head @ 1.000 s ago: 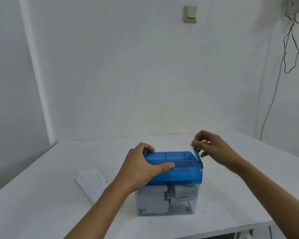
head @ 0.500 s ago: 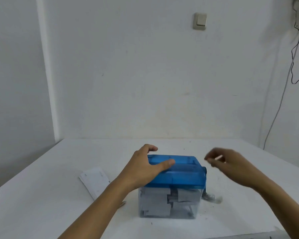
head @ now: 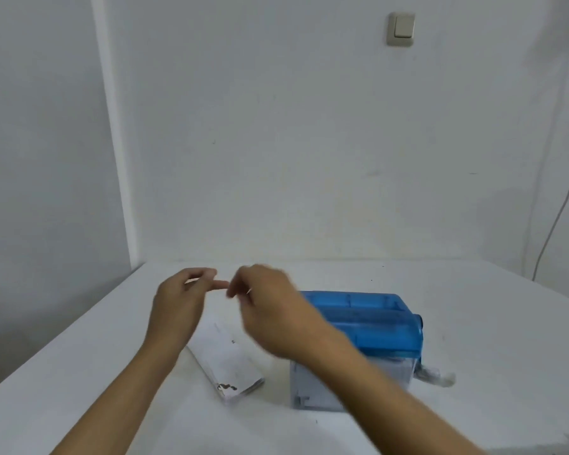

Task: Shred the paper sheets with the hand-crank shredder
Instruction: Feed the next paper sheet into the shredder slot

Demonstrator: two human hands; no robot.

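Observation:
The hand-crank shredder (head: 371, 320) has a blue lid over a clear bin (head: 304, 385) full of grey paper pieces. It stands right of centre on the white table. Its crank handle (head: 435, 376) hangs down on the right side, with no hand on it. A stack of white paper sheets (head: 227, 362) lies left of the shredder. Both hands hover above that stack, fingertips nearly touching. My left hand (head: 181, 307) is loosely curled and holds nothing. My right hand (head: 270, 316) is blurred, its fingers pinched on a thin white paper scrap (head: 248, 291). My right forearm hides part of the bin.
The white table (head: 473, 323) ends at a wall behind and a wall on the left. A light switch (head: 400, 28) is high on the back wall. A thin cable (head: 558, 218) runs down the wall at the right.
My left hand has left the shredder lid and my right hand has left the crank. Both moved left to above the paper stack. The view shifted left, and the crank now hangs down.

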